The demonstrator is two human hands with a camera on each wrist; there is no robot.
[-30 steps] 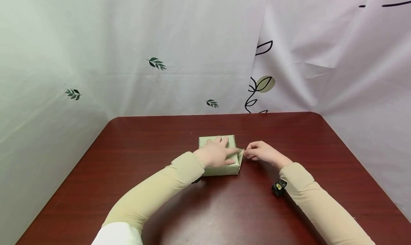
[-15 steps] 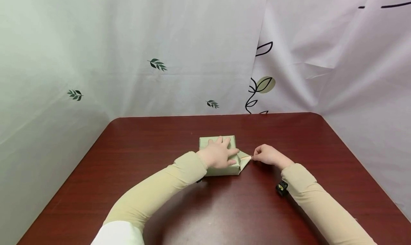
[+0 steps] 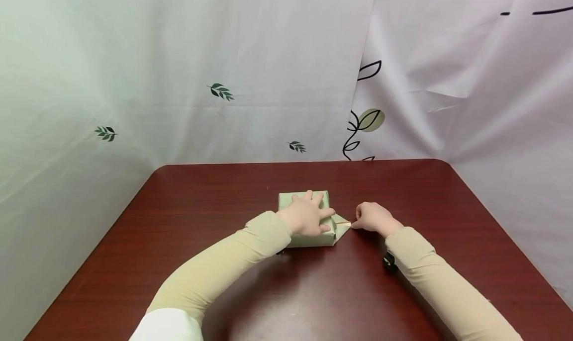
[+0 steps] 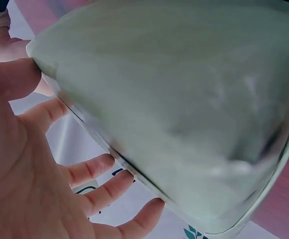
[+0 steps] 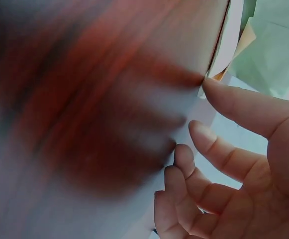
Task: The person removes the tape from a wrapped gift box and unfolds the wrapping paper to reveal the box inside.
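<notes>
A box wrapped in pale green paper (image 3: 312,240) lies near the middle of the table. My left hand (image 3: 306,216) rests flat across its top with the fingers spread; in the left wrist view its fingertips lie along the edge of the box (image 4: 159,99). From the right end of the box sticks out a pointed paper flap (image 3: 342,230), low against the tabletop. At the flap's tip is my right hand (image 3: 376,218). The right wrist view shows its thumb (image 5: 243,104) pressing the tip, while the other fingers are loosely bent, apart from the paper.
The dark red wooden table (image 3: 215,192) has rounded far corners. A white curtain (image 3: 268,57) with leaf prints hangs behind it and along both sides. A small black device (image 3: 389,262) is on the right wrist.
The flap was pulled out rightward from the box end by the right hand's pinch and lowered to the table. Thumb now presses its tip. Left hand has stayed on the box.
</notes>
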